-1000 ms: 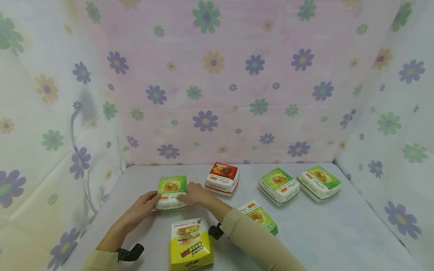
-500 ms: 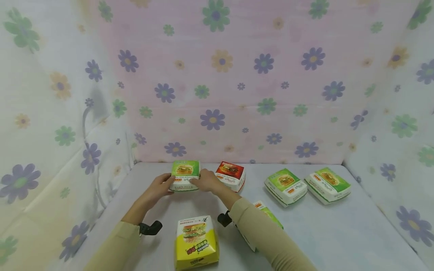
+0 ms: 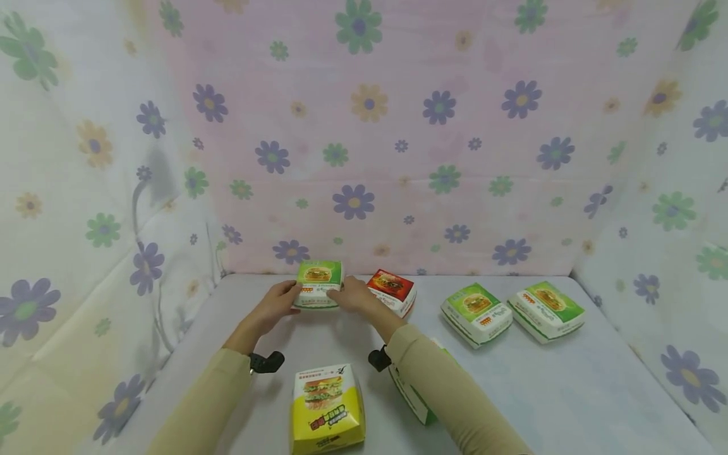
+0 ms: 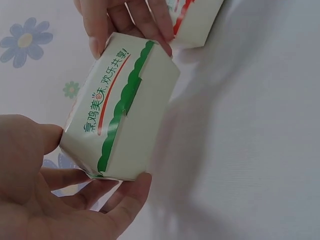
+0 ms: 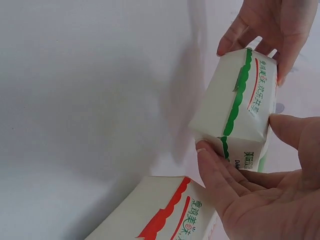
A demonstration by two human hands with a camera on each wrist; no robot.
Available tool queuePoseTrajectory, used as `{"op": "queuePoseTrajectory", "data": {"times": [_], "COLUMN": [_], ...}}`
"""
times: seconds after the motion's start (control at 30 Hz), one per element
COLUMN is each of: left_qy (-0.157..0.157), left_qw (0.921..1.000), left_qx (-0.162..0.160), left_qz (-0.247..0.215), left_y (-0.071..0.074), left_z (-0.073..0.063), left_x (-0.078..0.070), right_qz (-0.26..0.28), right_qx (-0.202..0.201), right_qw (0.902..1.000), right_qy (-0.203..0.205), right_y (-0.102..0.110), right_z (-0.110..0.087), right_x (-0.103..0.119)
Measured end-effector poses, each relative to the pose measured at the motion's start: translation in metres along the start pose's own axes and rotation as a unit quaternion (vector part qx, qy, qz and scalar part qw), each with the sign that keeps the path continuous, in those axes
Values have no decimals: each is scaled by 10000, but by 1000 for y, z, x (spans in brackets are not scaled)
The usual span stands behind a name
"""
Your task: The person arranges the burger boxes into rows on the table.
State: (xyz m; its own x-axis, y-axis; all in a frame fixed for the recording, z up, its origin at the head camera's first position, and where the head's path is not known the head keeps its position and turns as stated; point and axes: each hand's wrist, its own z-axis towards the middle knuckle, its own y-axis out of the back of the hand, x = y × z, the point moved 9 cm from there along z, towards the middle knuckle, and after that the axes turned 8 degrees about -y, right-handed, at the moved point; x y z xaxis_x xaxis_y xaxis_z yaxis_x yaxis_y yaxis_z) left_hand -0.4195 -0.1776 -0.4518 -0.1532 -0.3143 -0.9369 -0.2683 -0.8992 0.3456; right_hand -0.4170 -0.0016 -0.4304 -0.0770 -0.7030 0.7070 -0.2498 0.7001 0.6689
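Between both hands is a green-and-white burger box (image 3: 320,282), near the back of the table. My left hand (image 3: 279,302) grips its left end, thumb on the upper side and fingers around the lower edge, as the left wrist view shows on the box (image 4: 120,105). My right hand (image 3: 355,294) holds the opposite end the same way; in the right wrist view its fingers (image 5: 220,175) curl under the box (image 5: 240,100). Just right of the right hand sits a red-and-white burger box (image 3: 392,291).
A yellow burger box (image 3: 328,411) stands at the front. Another green box (image 3: 412,395) is partly hidden by the right sleeve (image 3: 449,392). Two more green boxes, one (image 3: 476,314) beside the other (image 3: 547,311), lie at the right. A flowered cloth wall (image 3: 398,158) closes the back.
Both hands have carried the green box back and to the right, closer to the rear wall and the red box. The head view has shifted slightly.
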Motion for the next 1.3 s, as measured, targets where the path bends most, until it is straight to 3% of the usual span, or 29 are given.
{"op": "queuePoseTrajectory", "data": {"times": [0.4, 0.6, 1.07, 1.3], "left_qy": [108, 224, 314, 393], "left_qw": [9998, 9995, 9986, 9981], "left_qx": [-84, -85, -85, -51], "left_qz": [-137, -212, -417, -467], "left_y": [0, -2, -9, -11], "left_z": [25, 31, 40, 44], "left_x": [10, 14, 23, 28], "right_qz": [-32, 12, -861, -929], "right_qx": [-113, -303, -884, -987], "right_qw": [9999, 9995, 9921, 9904], "right_qy": [22, 10, -213, -275], "right_y": [1, -3, -3, -6], "right_z": [14, 19, 32, 31], "right_x": [1, 0, -2, -3]}}
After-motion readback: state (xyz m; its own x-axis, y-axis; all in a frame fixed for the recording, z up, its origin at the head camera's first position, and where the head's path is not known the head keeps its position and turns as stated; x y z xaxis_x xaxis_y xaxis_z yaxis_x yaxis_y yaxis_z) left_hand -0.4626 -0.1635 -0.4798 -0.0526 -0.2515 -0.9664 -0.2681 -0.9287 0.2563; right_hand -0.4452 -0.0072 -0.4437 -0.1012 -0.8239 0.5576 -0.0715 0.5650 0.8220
